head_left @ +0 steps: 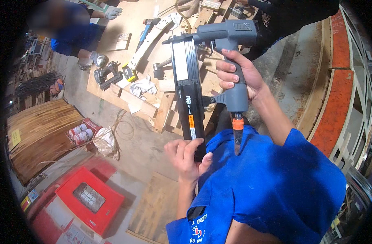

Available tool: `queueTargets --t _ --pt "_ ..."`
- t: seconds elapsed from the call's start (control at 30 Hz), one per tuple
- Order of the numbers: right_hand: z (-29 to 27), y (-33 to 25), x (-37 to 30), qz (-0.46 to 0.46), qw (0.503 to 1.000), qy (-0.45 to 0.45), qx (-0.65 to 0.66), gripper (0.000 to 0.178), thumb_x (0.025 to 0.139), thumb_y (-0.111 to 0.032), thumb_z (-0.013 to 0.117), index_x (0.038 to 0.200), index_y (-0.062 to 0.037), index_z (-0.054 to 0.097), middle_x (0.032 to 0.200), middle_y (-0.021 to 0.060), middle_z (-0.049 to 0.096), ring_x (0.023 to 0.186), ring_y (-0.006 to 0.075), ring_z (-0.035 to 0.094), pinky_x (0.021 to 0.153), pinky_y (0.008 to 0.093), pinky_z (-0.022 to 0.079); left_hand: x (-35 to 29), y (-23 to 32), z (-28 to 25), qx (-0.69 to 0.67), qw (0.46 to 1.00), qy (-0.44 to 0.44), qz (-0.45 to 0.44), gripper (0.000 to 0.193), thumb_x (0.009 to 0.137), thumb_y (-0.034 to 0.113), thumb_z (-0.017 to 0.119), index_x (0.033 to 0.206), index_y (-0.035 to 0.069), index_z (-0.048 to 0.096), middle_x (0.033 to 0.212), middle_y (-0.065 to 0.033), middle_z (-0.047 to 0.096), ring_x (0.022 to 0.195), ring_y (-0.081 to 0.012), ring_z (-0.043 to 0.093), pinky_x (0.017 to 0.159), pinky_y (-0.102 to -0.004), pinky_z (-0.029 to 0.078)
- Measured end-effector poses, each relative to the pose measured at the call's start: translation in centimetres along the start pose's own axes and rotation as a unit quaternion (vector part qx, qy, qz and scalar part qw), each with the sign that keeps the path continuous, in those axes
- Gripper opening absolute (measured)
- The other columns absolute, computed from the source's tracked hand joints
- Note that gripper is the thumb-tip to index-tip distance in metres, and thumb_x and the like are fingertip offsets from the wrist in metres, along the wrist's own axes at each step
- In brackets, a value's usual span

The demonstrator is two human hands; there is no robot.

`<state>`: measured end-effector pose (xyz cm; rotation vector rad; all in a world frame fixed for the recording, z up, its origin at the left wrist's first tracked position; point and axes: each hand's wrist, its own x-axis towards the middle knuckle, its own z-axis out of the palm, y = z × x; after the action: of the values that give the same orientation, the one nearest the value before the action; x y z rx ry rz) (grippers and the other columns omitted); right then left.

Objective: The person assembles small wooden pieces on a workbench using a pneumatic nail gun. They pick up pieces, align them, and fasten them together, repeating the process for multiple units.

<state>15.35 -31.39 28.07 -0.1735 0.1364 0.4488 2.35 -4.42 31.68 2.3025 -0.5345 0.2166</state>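
My right hand (245,75) is wrapped round the handle of a grey and black pneumatic nail gun (230,40), held up in front of my blue shirt. Its long black magazine (188,101) slants down toward my left hand (188,158). There my index finger and thumb close on the magazine's lower end, while the other fingers are loosely curled. An orange-collared air fitting (238,124) sits at the base of the handle.
Beyond the nail gun, a plywood worktable (116,20) carries a hammer (159,69), another power tool (108,75) and wood pieces. A gloved co-worker (74,26) stands far left; another person (300,14) is far right. A red box (90,201) stands lower left.
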Motion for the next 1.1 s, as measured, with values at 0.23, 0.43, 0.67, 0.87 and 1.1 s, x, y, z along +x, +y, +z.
queueTargets --t 0.23,0.43,0.67,0.87,1.1 --pt "0.9 -0.2 -0.7 -0.014 1.000 -0.008 -0.005 0.011 0.108 -0.024 0.054 0.104 -0.0139 0.052 0.070 -0.0052 0.042 0.053 0.0074 0.047 0.052 0.0279 0.048 1.3 0.3 1.0 0.059 0.991 0.107 0.045 0.068 0.102 0.064 0.036 0.093 0.011 0.077 0.075 -0.0052 0.059 0.087 -0.0278 0.049 0.083 -0.0427 0.038" --pt "2.4 2.4 -1.4 0.056 0.998 -0.003 -0.040 0.021 0.108 -0.024 0.053 0.091 -0.0127 0.049 0.069 -0.0043 0.042 0.052 0.0081 0.046 0.052 0.0294 0.046 4.7 -0.7 1.2 0.127 0.975 0.181 0.036 0.073 0.102 0.065 0.029 0.090 0.012 0.077 0.075 -0.0052 0.058 0.087 -0.0269 0.049 0.085 -0.0420 0.039" --pt "3.3 3.1 -0.9 0.060 0.995 0.025 -0.073 0.015 0.106 -0.023 0.058 0.097 -0.0140 0.050 0.068 -0.0042 0.044 0.050 0.0086 0.047 0.050 0.0304 0.046 3.0 -0.9 1.5 0.059 0.984 0.156 0.060 0.041 0.100 0.040 0.052 0.082 0.010 0.073 0.072 -0.0058 0.059 0.072 -0.0272 0.054 0.075 -0.0417 0.043" --pt "0.5 3.2 1.1 0.058 0.996 0.057 -0.038 0.014 0.110 -0.026 0.051 0.102 -0.0147 0.054 0.070 -0.0039 0.043 0.053 0.0080 0.045 0.050 0.0278 0.045 0.2 -1.3 2.7 0.074 0.985 0.155 0.014 0.030 0.093 0.019 0.053 0.068 0.006 0.061 0.068 -0.0100 0.059 0.067 -0.0291 0.055 0.066 -0.0421 0.043" --pt "-1.6 2.1 2.4 0.044 0.997 0.058 0.033 0.018 0.109 -0.027 0.049 0.101 -0.0111 0.052 0.068 -0.0036 0.044 0.053 0.0075 0.047 0.051 0.0272 0.046 -2.0 -2.4 1.2 0.037 0.993 0.103 0.041 0.016 0.082 0.014 0.061 0.067 0.008 0.063 0.068 -0.0063 0.059 0.064 -0.0252 0.056 0.060 -0.0384 0.041"
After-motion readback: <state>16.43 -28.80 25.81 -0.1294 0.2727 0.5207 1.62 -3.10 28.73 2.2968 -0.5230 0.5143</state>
